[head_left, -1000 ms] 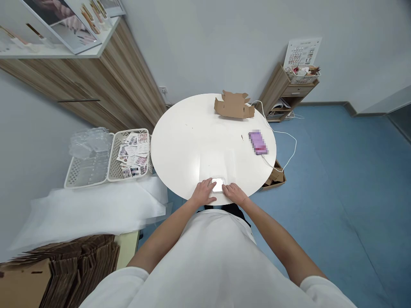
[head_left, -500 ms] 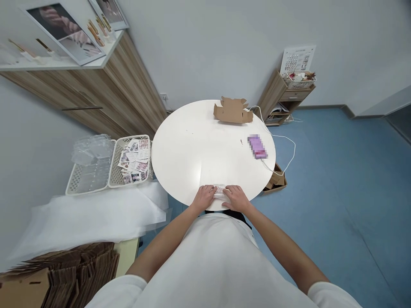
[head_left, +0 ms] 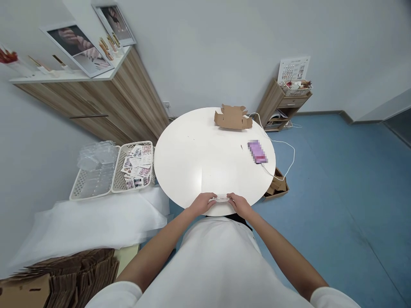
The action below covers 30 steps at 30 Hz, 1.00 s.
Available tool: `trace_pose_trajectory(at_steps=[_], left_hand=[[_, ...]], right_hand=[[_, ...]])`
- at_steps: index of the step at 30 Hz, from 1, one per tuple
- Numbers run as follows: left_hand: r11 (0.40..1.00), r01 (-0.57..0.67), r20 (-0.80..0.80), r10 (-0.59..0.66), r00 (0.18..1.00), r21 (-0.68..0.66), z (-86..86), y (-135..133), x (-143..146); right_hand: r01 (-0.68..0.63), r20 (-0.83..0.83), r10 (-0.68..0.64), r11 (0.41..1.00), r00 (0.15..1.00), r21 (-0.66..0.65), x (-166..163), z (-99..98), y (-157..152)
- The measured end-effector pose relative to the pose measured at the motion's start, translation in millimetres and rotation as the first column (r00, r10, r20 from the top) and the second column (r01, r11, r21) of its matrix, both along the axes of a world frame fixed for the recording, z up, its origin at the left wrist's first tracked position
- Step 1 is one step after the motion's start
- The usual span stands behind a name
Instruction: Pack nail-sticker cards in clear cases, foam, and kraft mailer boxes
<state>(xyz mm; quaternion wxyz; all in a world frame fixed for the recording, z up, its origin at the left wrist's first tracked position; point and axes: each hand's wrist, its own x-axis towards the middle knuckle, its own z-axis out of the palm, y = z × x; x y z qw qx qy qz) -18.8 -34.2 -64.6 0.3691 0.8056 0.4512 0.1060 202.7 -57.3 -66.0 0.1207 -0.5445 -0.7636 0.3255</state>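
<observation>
A: Hands?

B: Left hand [head_left: 203, 203] was half curled, thumb and fingers pinching one end of a clear packet [head_left: 221, 198]. Right hand [head_left: 239, 205] did the same at the other end. Neither was spread wide.

A: Packet where?

B: Between the hands, at the near side of the white table [head_left: 180, 158]. Couldn't tell whether it touched the top; contents too small to make out.

A: Risks?

B: Slipping, mainly. Only the ends were held and the plastic looked slick, so one loose pinch could have dropped it, and with the edge so near, maybe onto the floor [head_left: 334, 179]. Too hard a squeeze might have bent it.

A: Clutter?

B: Cardboard box [head_left: 233, 117] and purple thing [head_left: 257, 152] sat well apart. A snagged cord [head_left: 294, 158] could have dragged that, but it seemed unlikely.
</observation>
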Motion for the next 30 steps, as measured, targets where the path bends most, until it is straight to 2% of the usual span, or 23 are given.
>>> trace_pose_trajectory(at_steps=[4, 8, 13, 18, 21, 26, 30], left_hand=[[0.988, -0.047, 0.07, 0.058, 0.996, -0.144, 5.4, 20, 0], [0.946, -0.075, 0.123, 0.119, 0.985, -0.316, 2.1, 43, 0], [0.866, -0.114, 0.127, 0.199, 0.972, -0.487, -12.3, 66, -2], [0.78, -0.219, 0.063, 0.314, 0.947, -0.586, -21.4, 76, -2], [0.771, -0.254, 0.017, 0.325, 0.946, -0.584, -23.6, 82, -1], [0.818, -0.383, -0.169, 0.345, 0.924, -0.429, -27.4, 88, 0], [0.826, -0.451, -0.247, 0.384, 0.89, -0.339, -29.2, 86, 3]], right_hand=[[0.117, -0.114, -0.129, 0.987, 0.985, -0.105, 1, 3.9, 19], [0.19, -0.217, -0.231, 0.962, 0.948, -0.194, 1, 2.4, 43], [0.187, -0.229, -0.266, 0.931, 0.936, -0.315, 1, -4.7, 71], [0.172, -0.216, -0.275, 0.9, 0.937, -0.4, 2, -13.7, 90], [0.162, -0.179, -0.252, 0.899, 0.951, -0.407, 1, -20.3, 97], [0.167, -0.047, -0.192, 0.93, 0.98, -0.328, 0, -30.9, 100], [0.192, 0.094, -0.177, 0.964, 0.98, -0.182, 2, -36.0, 89]])
